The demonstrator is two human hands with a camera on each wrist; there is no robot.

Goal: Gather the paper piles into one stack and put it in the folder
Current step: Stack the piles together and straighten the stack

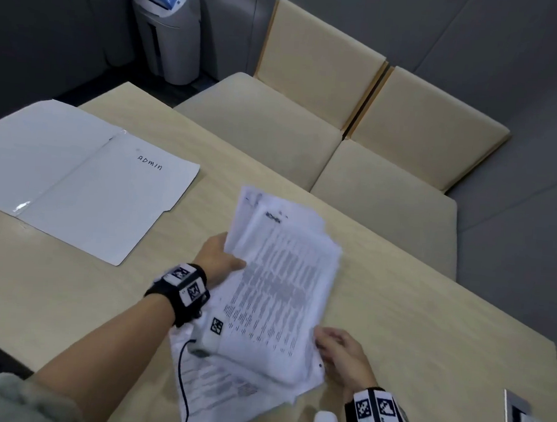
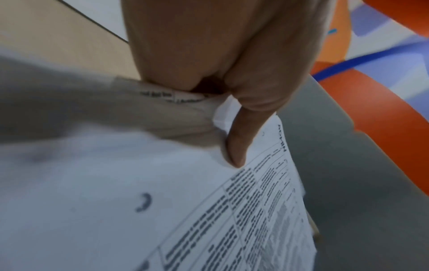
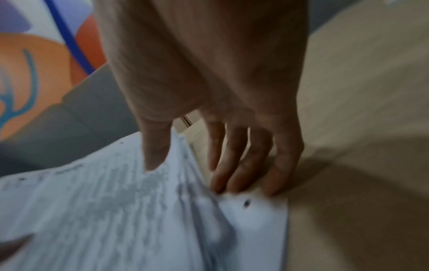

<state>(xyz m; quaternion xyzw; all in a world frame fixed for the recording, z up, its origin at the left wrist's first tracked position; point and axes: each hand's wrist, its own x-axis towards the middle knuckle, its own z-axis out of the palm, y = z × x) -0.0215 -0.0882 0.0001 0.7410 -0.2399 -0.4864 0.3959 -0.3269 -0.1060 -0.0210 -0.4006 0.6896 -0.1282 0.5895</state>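
An untidy stack of printed sheets (image 1: 283,276) is lifted at a slant over the table's middle. My left hand (image 1: 222,256) grips its left edge, with the thumb (image 2: 236,146) on the top page (image 2: 162,201) and the fingers hidden underneath. At the near right corner my right hand (image 1: 337,348) holds the stack, thumb (image 3: 155,155) on the top sheets (image 3: 104,210) and fingertips (image 3: 232,176) at the edge on a lower sheet. Another pile of sheets (image 1: 220,386) lies flat under the stack. The white folder (image 1: 86,182), marked ADMIN, lies open at the left.
The wooden table (image 1: 427,317) has bare surface between folder and papers. Two beige chairs (image 1: 276,122) stand behind its far edge, and a grey bin (image 1: 166,27) beyond them. A socket panel (image 1: 518,421) with a plugged cable sits at the near right. A black cable (image 1: 181,384) crosses the lower pile.
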